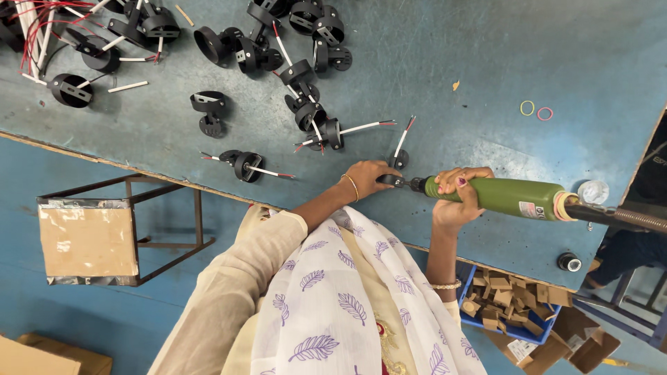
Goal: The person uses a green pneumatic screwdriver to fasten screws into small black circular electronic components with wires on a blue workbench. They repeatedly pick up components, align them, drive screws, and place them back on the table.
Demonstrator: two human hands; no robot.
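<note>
The right hand (pixel 455 198) wraps its fingers fully around the grip of a green cylindrical electric screwdriver (pixel 497 196), held level over a blue-green worktable (pixel 486 83). The left hand (pixel 365 178) is curled closed over a small black round lamp housing with red and white wires (pixel 397 161), steadying it at the tool's tip near the table's front edge. More black housings (pixel 306 104) lie scattered beyond.

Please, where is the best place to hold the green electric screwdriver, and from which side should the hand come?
Probably at the thick green barrel of the screwdriver, from the side, fingers wrapped round. It lies level, its tip on the black part; the right hand holds its front so.
</note>
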